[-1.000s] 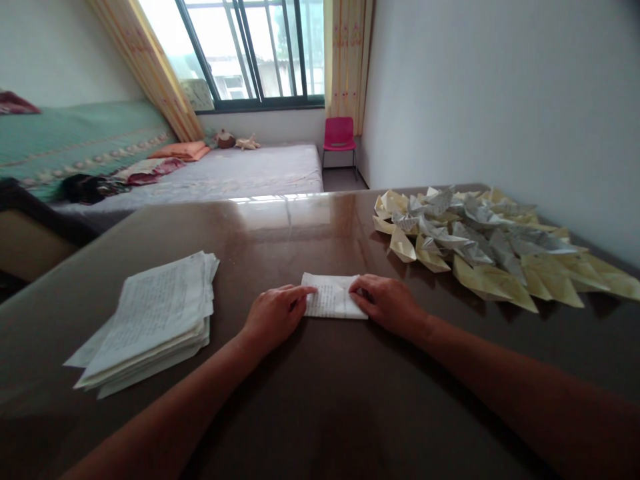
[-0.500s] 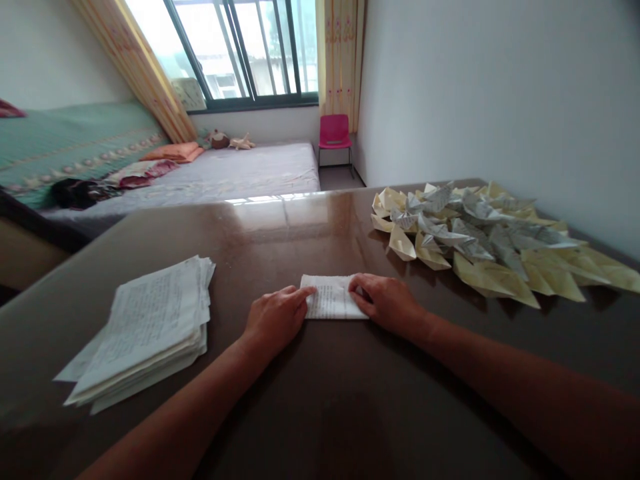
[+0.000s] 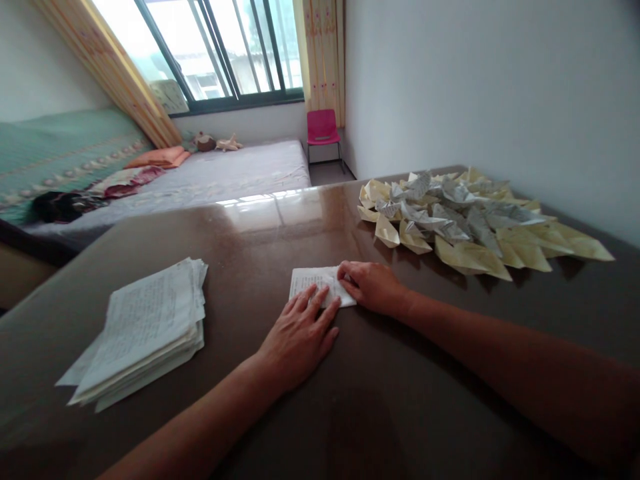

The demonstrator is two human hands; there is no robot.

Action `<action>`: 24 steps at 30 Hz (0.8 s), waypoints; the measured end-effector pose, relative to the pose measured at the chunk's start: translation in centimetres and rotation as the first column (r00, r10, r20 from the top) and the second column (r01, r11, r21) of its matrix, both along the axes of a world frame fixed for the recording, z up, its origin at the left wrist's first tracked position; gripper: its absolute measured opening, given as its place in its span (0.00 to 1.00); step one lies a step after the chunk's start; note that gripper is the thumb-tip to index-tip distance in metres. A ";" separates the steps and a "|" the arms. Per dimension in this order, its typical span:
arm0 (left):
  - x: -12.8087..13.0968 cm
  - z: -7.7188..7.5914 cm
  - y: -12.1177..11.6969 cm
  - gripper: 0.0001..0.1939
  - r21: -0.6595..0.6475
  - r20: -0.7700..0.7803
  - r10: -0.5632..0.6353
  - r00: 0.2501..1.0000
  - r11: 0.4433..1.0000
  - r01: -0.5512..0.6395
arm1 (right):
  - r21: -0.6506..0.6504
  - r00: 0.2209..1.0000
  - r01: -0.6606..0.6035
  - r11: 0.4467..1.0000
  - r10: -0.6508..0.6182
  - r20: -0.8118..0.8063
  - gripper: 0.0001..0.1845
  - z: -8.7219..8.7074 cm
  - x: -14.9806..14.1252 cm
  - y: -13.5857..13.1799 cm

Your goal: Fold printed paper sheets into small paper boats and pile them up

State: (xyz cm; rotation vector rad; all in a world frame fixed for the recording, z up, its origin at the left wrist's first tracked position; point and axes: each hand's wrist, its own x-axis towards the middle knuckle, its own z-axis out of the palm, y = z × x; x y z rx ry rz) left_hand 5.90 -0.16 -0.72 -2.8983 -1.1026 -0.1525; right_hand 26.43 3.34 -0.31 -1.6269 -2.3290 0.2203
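Note:
A folded sheet of printed paper lies flat on the brown table in front of me. My left hand rests on its near edge, palm down, with the fingers spread. At the paper's right end, my right hand has its fingers curled and pinches the edge between thumb and fingers. The fingers of both hands cover parts of the paper, so its lower edge and right side are partly hidden.
A stack of printed sheets lies at the left. Many folded paper boats, cream and white, are heaped at the right by the wall. Beyond the table are a bed and a pink chair.
My left hand has gone from fingertips at the paper's left edge to lying spread over its near edge. My right hand stays at the right end. The whole view has shifted a little.

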 end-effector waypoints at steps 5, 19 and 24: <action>0.1 0.4 -0.3 0.25 -0.047 -0.045 0.025 0.999 0.999 -0.027 | -0.011 1.000 -0.017 1.000 0.017 -0.021 0.09 0.0 0.3 0.3; -1.6 1.4 0.5 0.24 0.005 -0.160 0.030 0.987 1.000 -0.030 | -0.094 0.916 -0.402 0.911 0.398 -0.058 0.12 1.8 0.9 -1.3; -2.1 2.4 0.3 0.20 0.101 -0.271 0.114 0.956 0.991 -0.090 | -0.049 0.867 -0.455 0.889 0.455 0.203 0.14 2.7 1.0 -1.7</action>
